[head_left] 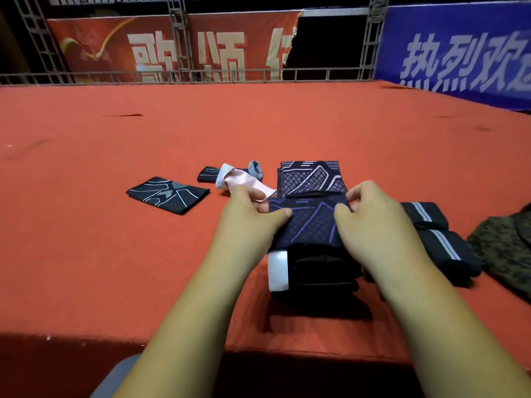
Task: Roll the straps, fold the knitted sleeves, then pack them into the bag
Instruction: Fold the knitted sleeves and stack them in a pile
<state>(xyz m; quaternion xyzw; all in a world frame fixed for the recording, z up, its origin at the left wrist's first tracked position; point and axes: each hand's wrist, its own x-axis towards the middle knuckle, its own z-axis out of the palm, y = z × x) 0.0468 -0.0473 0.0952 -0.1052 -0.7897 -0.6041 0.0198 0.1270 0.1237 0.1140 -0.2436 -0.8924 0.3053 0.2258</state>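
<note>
On my feed both hands are at the near middle of the desk (258, 124), which is covered in red cloth. The left hand (253, 208) pinches the left edge of the purple-lined sleeve (311, 225), thumb on top. The right hand (373, 214) pinches its right edge near the far corner, fingers curled over the knit. So both grips are closed on that 1 sleeve, which lies spread over a black stack (321, 271) with a white band (278, 271) on the stack's left side.

Just beyond it, touching its far edge, I see a white-patterned sleeve (310, 178) folded into a square. Toward the left side of the desk lies a flat folded sleeve (168, 195) with white lines, well apart from the hands. Between these 2 lies a short dark strap (208, 174), a pink cloth (244, 182) and a small grey piece (255, 168), all bunched together.

At the right, 2 rolled straps with grey stripes sit side by side: the far roll (425, 215) and the near roll (451, 251). The camouflage bag (505, 248) lies at the right edge, just beside them; I cannot tell whether it is open.
</note>
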